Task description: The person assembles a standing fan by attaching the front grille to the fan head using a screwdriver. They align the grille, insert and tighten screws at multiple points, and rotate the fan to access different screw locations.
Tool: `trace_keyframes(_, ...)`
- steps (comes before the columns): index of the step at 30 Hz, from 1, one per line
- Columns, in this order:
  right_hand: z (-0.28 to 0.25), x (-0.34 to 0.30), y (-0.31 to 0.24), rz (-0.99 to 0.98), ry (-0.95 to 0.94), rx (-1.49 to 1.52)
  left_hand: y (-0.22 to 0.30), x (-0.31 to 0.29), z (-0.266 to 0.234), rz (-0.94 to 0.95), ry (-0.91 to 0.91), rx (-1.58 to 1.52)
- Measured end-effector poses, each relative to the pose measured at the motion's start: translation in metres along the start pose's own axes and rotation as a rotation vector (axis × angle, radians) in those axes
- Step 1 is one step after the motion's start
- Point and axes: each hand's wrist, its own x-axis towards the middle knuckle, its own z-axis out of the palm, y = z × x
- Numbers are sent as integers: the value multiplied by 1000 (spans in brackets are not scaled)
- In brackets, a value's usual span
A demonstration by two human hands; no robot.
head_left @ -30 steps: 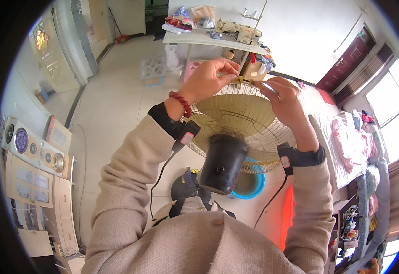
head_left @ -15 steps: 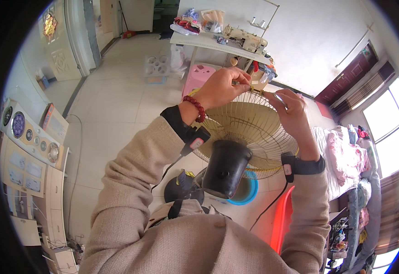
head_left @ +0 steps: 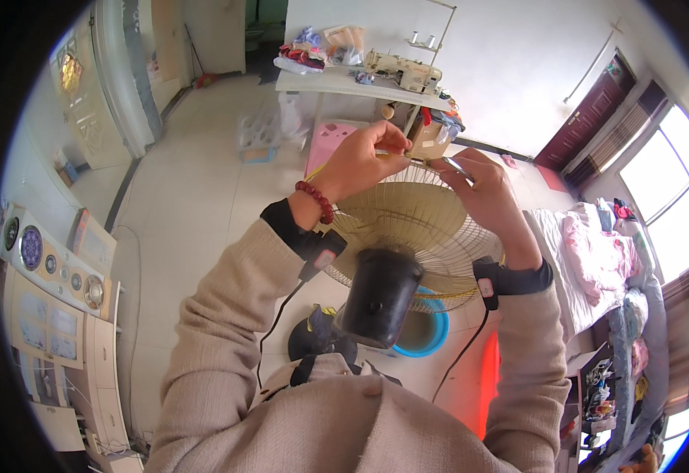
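Note:
An electric fan with a black motor housing (head_left: 380, 299) is in front of me, its back toward me. Its round wire guard (head_left: 395, 201) covers wide yellowish blades. At the guard's top rim my left hand (head_left: 368, 160) is closed in a pinch beside a small yellowish piece; the fingers hide what they grip. My right hand (head_left: 482, 189) is closed around a slim shiny metal tool (head_left: 458, 167), its tip pointing at the same spot on the rim. Too little of the tool shows to tell its kind.
A sewing machine (head_left: 403, 71) and piled cloth stand on a white table (head_left: 336, 85) beyond the fan, with a pink stool (head_left: 328, 142) below. A blue basin (head_left: 439, 331) and a red object (head_left: 490, 378) are on the floor. A bed (head_left: 553, 260) stands right, a cabinet (head_left: 101, 347) left.
The view has shifted, so the room sits a little further left and the hands slightly lower. Both hands stay at the guard's top rim, the right one still holding the metal tool.

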Motion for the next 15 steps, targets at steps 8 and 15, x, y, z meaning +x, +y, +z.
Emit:
trace_keyframes(8, -6, 6, -4, 96, 39, 21, -11, 9, 20, -14, -43, 118)
trace_keyframes(15, -11, 2, 0, 64, 17, 10, -10, 11, 22, -58, -28, 97)
